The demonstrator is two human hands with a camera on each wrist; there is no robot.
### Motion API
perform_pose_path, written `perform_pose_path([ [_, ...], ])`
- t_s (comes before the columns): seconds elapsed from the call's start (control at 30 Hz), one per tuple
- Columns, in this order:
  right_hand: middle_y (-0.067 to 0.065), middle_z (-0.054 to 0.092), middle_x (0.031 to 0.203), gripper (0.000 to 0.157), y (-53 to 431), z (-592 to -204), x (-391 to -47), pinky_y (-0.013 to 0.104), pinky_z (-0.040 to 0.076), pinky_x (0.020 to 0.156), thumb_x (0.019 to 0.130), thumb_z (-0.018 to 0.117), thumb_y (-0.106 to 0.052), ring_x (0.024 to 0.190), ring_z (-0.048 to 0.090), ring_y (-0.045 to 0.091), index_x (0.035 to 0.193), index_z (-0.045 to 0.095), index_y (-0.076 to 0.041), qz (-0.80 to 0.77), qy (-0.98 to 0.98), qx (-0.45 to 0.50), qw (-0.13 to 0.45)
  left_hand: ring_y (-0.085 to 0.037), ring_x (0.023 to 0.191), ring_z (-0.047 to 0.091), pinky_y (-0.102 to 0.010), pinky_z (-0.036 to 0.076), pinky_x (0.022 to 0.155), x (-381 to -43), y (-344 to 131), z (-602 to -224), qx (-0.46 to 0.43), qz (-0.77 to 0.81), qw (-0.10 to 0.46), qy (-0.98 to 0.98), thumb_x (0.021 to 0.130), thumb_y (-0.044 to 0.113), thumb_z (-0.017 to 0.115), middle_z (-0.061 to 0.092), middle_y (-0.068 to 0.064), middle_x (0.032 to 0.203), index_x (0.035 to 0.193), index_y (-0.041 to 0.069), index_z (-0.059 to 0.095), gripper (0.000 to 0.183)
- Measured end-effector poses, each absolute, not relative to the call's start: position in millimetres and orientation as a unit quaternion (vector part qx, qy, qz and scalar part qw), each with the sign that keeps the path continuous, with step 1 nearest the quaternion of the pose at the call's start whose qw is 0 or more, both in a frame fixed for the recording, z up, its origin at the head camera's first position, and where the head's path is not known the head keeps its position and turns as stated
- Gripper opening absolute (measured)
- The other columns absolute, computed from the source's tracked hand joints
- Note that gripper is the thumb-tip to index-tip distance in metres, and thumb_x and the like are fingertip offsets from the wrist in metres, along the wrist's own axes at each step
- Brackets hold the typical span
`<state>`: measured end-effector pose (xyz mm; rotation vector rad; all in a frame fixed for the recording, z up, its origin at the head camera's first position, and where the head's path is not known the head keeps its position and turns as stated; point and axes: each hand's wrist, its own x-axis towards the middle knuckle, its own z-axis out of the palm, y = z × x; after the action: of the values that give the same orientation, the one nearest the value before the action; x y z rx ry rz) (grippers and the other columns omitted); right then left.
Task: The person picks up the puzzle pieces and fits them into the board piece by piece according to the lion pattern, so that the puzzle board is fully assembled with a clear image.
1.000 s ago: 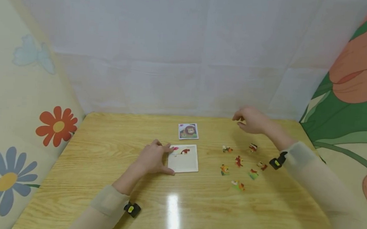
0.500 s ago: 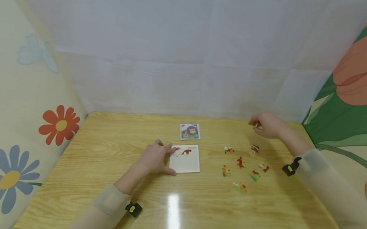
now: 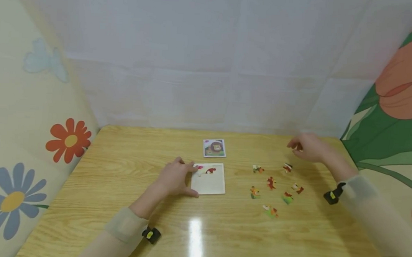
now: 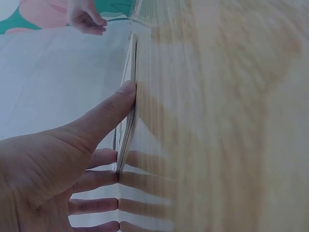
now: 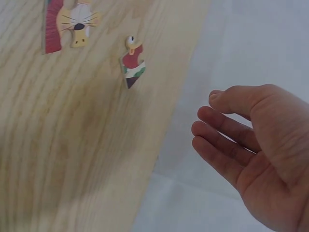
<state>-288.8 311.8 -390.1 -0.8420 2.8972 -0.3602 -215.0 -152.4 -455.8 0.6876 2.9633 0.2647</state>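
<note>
A creased white cloth (image 3: 152,84) hangs behind the pale, wood-grained table (image 3: 122,155). Over the table's far right, the bare right hand (image 3: 310,147) hovers with fingers loosely bent, grasping nothing. The bare left hand (image 3: 174,177) rests along the left side of a shallow square white tray (image 3: 212,184), its fingers mostly straight, thumb at the near left corner, forefinger near the far left.

Beyond the tray lies a square printed lion card (image 3: 214,148). To the tray's right are seven small, multicoloured jigsaw pieces (image 3: 271,183), well apart from it; a few pink and red-brown pieces (image 3: 210,170) sit along its far side.

In the last second the right hand has shifted rightward, from over the left of the loose group to beyond its farthest piece, a red, white and dark one (image 3: 288,167). None has been picked up or added, so the tray seems no fuller; most of its floor is bare.

The forefinger covers part of the fitted print, so its joins are hard to count. The left wrist view shows the tray edge-on, hiding its inside; the right wrist view's top edge cuts off a red and yellow shape.
</note>
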Motion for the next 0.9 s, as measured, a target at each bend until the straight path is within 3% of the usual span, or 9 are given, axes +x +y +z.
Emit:
perform_pose_path([
  [0.2, 0.015, 0.078, 0.103, 0.021, 316, -402, -286, 0.049, 0.063, 0.083, 0.097, 0.068, -0.002, 0.091, 0.073, 0.027, 0.115, 0.076, 0.003, -0.118, 0.955, -0.267, 0.061, -0.038, 0.122, 0.061, -0.058, 0.057, 0.097, -216, -152, -457, 0.225, 0.086, 0.047, 0.97, 0.067, 0.065, 0.094, 0.064, -0.016, 0.151, 0.145, 0.013, 0.067, 0.098],
  [0.6, 0.012, 0.078, 0.095, 0.02, 321, -430, -279, 0.042, 0.063, 0.076, 0.087, 0.07, 0.002, 0.082, 0.071, 0.022, 0.106, 0.078, 0.003, -0.136, 0.95, -0.276, 0.05, -0.037, 0.121, 0.06, -0.056, 0.057, 0.096, -215, -152, -458, 0.217, 0.089, 0.044, 0.971, 0.066, 0.065, 0.095, 0.065, -0.017, 0.149, 0.146, 0.013, 0.066, 0.1],
  [0.9, 0.009, 0.078, 0.097, 0.024, 318, -442, -274, 0.044, 0.063, 0.081, 0.085, 0.079, -0.005, 0.087, 0.071, 0.021, 0.108, 0.077, 0.001, -0.145, 0.951, -0.263, 0.077, -0.036, 0.119, 0.06, -0.054, 0.058, 0.094, -214, -153, -458, 0.217, 0.085, 0.042, 0.971, 0.066, 0.065, 0.095, 0.066, -0.017, 0.148, 0.146, 0.013, 0.066, 0.099],
])
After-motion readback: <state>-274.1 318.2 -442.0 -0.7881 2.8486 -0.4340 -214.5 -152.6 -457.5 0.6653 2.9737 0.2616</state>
